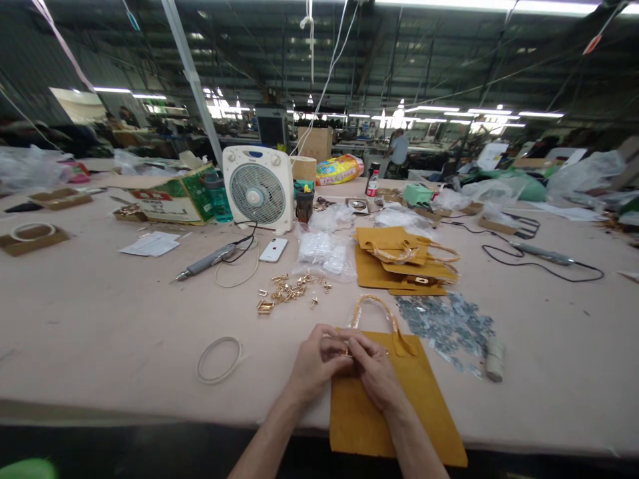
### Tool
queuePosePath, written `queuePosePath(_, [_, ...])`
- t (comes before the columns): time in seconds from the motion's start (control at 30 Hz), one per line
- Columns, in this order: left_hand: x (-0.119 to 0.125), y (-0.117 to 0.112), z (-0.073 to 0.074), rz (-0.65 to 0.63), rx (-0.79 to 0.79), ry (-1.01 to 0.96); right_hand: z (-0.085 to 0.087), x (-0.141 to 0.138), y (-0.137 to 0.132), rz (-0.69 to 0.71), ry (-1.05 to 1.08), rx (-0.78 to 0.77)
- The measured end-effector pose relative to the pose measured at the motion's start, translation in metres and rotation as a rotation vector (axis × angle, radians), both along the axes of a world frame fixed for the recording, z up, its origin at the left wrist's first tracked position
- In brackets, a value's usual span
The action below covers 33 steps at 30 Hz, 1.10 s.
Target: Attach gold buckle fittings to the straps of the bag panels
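Note:
A mustard-yellow bag panel (399,412) lies at the front edge of the table, its wrapped handle (374,301) pointing away from me. Above its upper part my left hand (317,366) and my right hand (377,372) meet, thumbs and fingers closed together. Between the fingertips shows a small gold metal fitting (348,353), mostly covered by them. Several loose gold fittings (287,290) are scattered beyond my left hand. To the right of the handle spreads a heap of small silvery metal plates (449,322).
More yellow bag pieces (394,256) are stacked behind the panel. A roll (494,359) stands by the plates, and a pale ring (218,359) lies at left. Farther back are a phone (273,249), corded tools (207,261) and a box fan (257,189).

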<state>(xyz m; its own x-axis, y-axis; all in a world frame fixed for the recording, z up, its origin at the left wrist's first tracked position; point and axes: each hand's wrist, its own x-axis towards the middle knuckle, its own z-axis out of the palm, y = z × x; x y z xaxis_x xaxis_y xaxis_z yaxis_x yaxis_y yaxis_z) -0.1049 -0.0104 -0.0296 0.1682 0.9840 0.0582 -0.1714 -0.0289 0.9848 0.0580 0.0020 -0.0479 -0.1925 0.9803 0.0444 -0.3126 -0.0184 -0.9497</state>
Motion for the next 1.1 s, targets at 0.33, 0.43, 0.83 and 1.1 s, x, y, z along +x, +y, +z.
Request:
queuePosePath(0.33, [-0.008,0.007,-0.001,-0.023,-0.110,-0.158,0.017,0.000,-0.003,0.011,-0.307,0.235])
queuePosePath(0.43, [-0.007,0.008,-0.001,0.005,-0.105,-0.133,0.022,-0.005,-0.007,-0.051,-0.398,0.331])
queuePosePath(0.83, [0.006,0.000,-0.001,0.217,0.028,0.133,0.018,-0.014,-0.010,-0.187,-0.541,0.475])
queuePosePath(1.1, [0.004,-0.001,-0.007,0.135,0.229,0.122,0.010,0.005,-0.001,-0.185,-0.292,0.123])
